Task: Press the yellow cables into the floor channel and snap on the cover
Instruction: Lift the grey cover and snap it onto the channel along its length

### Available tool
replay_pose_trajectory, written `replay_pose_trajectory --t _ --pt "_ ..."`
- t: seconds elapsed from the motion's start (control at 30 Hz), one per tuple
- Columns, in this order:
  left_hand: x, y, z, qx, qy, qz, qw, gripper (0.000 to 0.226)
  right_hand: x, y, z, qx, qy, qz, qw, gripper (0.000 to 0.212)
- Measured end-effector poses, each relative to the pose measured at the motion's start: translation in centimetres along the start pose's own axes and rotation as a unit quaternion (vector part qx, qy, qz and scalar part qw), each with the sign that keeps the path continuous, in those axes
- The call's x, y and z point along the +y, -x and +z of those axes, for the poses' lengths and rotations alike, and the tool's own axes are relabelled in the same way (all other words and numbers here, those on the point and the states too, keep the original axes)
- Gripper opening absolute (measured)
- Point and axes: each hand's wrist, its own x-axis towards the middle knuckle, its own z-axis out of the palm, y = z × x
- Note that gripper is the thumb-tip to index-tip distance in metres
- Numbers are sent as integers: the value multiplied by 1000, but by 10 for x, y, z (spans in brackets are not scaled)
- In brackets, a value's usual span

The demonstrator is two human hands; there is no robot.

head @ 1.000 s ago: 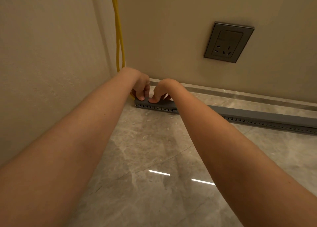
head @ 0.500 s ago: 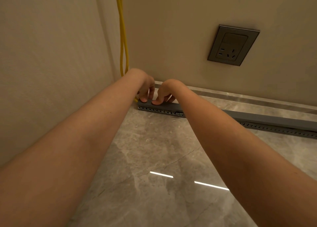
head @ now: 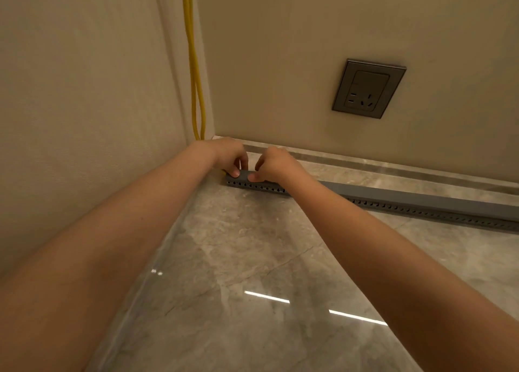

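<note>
Hands meet at 12 o'clock: left hand (head: 229, 158) and right hand (head: 273, 165), fingers curled, pinch the corner end of the flat grey plastic cover (head: 407, 195) seated on the perforated grey floor channel (head: 421, 211). Thin yellow cables (head: 193, 76) descend the wall corner at 11 o'clock to the left hand.

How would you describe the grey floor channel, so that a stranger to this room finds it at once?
Look at the wall with the grey socket. At its foot, on the marble floor, a long grey channel runs from the corner to the right. Unlike the plain stone skirting behind it, it has a row of small holes along its front.
</note>
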Motion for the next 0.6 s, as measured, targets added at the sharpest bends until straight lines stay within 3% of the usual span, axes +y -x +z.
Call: replay_pose_trajectory --t 0.1,0.23,0.47,0.6 --pt "1 5 5 3 -1 -5 1000 35 1 3 0 -9 -7 3 1000 52" --pt "3 1 2 -5 -5 -18 1000 33 -3 7 -19 -80 43 29 995 63" --pt "6 -3 -9 -14 -7 -39 999 35 -10 5 -33 -163 76 19 984 55" --pt "5 -9 -11 -26 -21 -38 999 33 -8 -2 -32 -147 62 18 987 55"
